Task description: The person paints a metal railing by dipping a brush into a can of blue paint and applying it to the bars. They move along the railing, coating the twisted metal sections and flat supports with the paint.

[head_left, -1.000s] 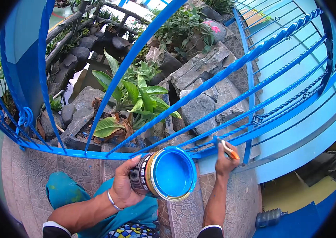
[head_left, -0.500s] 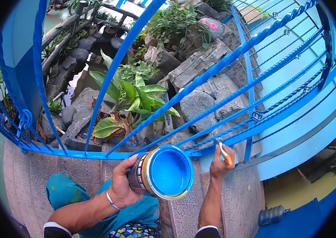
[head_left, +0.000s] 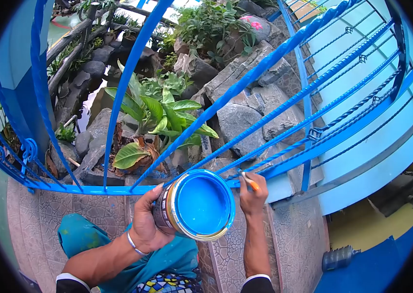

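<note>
My left hand (head_left: 150,222) is wrapped round the side of an open can of blue paint (head_left: 202,205), tilted so that the bright blue surface shows. A silvery bracelet circles that wrist. To the right of the can, my right hand (head_left: 253,195) grips a paintbrush (head_left: 250,182) with an orange and white handle. Its tip is at the bottom rail of the blue metal railing (head_left: 118,190), where twisted blue bars (head_left: 238,87) meet it. The bristles are mostly hidden.
Behind the bars lie grey rocks (head_left: 238,128), a leafy plant (head_left: 167,113) and a wooden fence (head_left: 67,41). A light blue wall (head_left: 352,105) curves along the right. A plastic bottle (head_left: 338,258) lies at lower right. Stone-patterned paving (head_left: 296,244) spreads below the railing.
My right hand and the brush have moved left along the bottom rail, closer to the can. The view has shifted slightly. My left hand still holds the can.
</note>
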### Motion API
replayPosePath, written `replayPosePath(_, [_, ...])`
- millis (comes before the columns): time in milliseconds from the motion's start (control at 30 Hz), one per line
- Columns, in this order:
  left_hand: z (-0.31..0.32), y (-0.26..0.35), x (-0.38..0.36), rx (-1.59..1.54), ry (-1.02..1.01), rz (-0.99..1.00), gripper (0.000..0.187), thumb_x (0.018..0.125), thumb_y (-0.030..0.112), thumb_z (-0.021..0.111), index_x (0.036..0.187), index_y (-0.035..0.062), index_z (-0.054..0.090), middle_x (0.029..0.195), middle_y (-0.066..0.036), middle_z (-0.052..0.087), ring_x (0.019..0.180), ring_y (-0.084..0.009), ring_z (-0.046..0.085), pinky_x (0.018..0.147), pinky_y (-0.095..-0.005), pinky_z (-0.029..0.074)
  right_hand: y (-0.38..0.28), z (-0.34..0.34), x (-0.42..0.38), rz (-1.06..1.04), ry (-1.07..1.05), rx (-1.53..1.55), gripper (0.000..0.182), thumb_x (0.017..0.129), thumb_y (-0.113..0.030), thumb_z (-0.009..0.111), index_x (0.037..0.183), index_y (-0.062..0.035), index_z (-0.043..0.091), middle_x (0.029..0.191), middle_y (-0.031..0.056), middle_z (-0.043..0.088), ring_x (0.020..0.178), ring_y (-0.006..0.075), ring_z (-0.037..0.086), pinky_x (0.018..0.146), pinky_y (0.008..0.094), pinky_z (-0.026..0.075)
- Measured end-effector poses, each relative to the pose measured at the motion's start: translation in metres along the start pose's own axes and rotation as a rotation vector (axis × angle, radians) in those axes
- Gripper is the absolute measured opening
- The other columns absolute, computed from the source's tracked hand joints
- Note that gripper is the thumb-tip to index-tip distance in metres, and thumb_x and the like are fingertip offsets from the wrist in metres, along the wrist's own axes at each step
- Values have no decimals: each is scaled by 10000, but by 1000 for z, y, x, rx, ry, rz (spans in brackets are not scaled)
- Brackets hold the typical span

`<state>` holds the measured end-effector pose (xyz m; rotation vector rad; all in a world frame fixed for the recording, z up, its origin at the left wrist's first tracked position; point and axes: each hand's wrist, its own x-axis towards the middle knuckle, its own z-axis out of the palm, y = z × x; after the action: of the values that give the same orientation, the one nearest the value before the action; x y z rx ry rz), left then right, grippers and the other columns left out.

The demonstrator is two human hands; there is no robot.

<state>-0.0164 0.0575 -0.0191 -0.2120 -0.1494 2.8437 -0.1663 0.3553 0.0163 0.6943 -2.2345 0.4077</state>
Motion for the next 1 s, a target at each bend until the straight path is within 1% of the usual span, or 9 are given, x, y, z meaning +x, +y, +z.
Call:
replayPosePath(100, [1, 1, -1, 5, -6, 11, 504, 1041, 409, 668, 1370, 30, 705, 1280, -144, 797, 1134, -292, 790, 1063, -497, 618, 22, 11, 9, 22, -123, -77, 205, 912, -83, 833, 1095, -56, 745, 1050, 129, 763, 995, 357, 714, 878, 464, 580])
replayPosePath(333, [-3, 2, 1, 13, -35, 17, 506, 1036, 420, 660, 1378, 51, 713, 1326, -145, 780, 1183, -313, 761, 1093, -533, 581, -6, -16, 49, 7, 41, -139, 176, 903, -59, 843, 1058, -48, 761, 1002, 116, 765, 923, 352, 718, 824, 465, 580])
replayPosePath(400, [-3, 1, 3, 73, 1, 8, 494, 1014, 472, 669, 1329, 106, 770, 1355, -139, 771, 1259, -343, 713, 1150, -583, 518, -3, -2, 43, 11, -98, -122, 196, 903, -124, 856, 1062, -55, 765, 964, 122, 750, 900, 348, 723, 808, 458, 575])
replayPosePath(467, [-2, 1, 3, 69, -7, 2, 493, 1014, 474, 670, 1326, 104, 770, 1346, -139, 775, 1252, -341, 717, 1148, -580, 520, 9, 11, 38, 96, -237, -179, 200, 920, -156, 841, 1074, -59, 757, 952, 129, 739, 894, 354, 720, 809, 470, 571])
replayPosePath(567, [-5, 3, 2, 72, -15, 15, 503, 1018, 484, 662, 1329, 104, 769, 1350, -142, 774, 1260, -344, 716, 1150, -581, 519, 24, 7, 43, 162, -204, -232, 196, 933, -167, 826, 1077, -58, 749, 944, 135, 731, 886, 365, 716, 810, 487, 567])
replayPosePath(667, [-6, 4, 2, 83, -16, 26, 516, 1023, 496, 649, 1335, 103, 767, 1353, -145, 772, 1269, -346, 713, 1155, -581, 516, 16, -14, 49, 136, 18, -169, 219, 922, -129, 837, 1105, -37, 760, 935, 142, 731, 863, 355, 723, 792, 457, 580])
replayPosePath(767, [-5, 4, 5, 76, -9, 9, 512, 1023, 492, 649, 1333, 102, 767, 1350, -142, 773, 1262, -344, 715, 1154, -581, 516, 5, -12, 45, 26, 59, -97, 215, 927, -118, 836, 1110, -32, 764, 911, 136, 721, 829, 352, 717, 767, 455, 574])
replayPosePath(900, [-5, 2, 9, 74, -3, 0, 512, 1024, 493, 644, 1337, 107, 766, 1362, -141, 768, 1276, -349, 706, 1157, -590, 511, 21, 12, 24, 143, -217, -111, 232, 897, -106, 874, 1091, -40, 767, 970, 135, 764, 863, 318, 740, 795, 429, 589])
replayPosePath(1000, [-10, 3, 11, 100, 18, 24, 515, 1024, 499, 639, 1343, 115, 765, 1376, -141, 761, 1291, -353, 697, 1160, -598, 506, 41, 6, 19, 144, -10, -102, 222, 918, -120, 877, 1091, -16, 783, 938, 119, 775, 863, 245, 771, 783, 366, 601])
